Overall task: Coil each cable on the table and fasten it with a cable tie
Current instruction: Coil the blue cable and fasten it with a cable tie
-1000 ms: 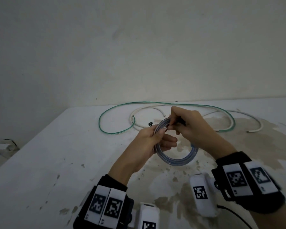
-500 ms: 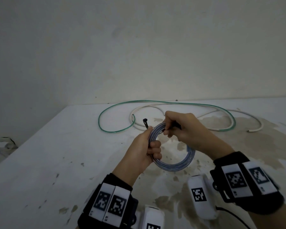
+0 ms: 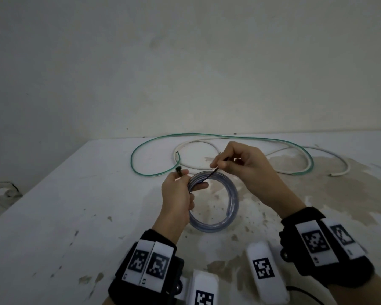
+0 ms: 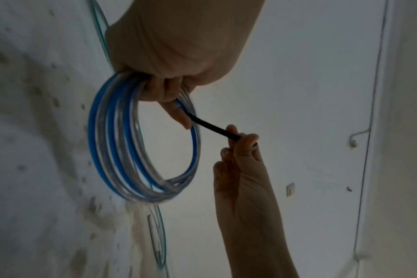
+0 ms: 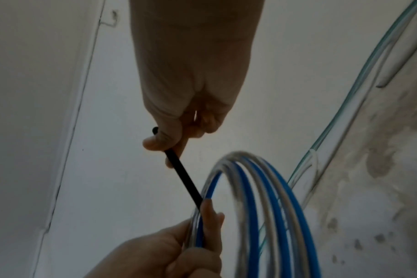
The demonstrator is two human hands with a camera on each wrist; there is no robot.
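Observation:
A coiled blue-and-clear cable (image 3: 227, 208) (image 4: 112, 143) (image 5: 262, 206) hangs above the table, gripped at its upper left by my left hand (image 3: 180, 192) (image 4: 169, 62). A black cable tie (image 3: 211, 173) (image 4: 212, 127) (image 5: 182, 178) runs from under the left fingers, through the coil, to my right hand (image 3: 235, 164) (image 5: 179, 135), which pinches its tail between thumb and forefinger. The tie's head (image 3: 179, 169) sticks up above my left thumb. A green cable (image 3: 154, 148) and a white cable (image 3: 207, 167) lie loose on the far part of the table.
The white table (image 3: 64, 205) is stained and speckled, with a large dark stain at right. Its left edge runs diagonally, and a bare wall stands just behind the loose cables. The near left tabletop holds nothing.
My right hand has pulled the tie's tail up and to the right, away from the coil. The left hand has turned the coil and dropped slightly; the tie's head now shows above the left thumb.

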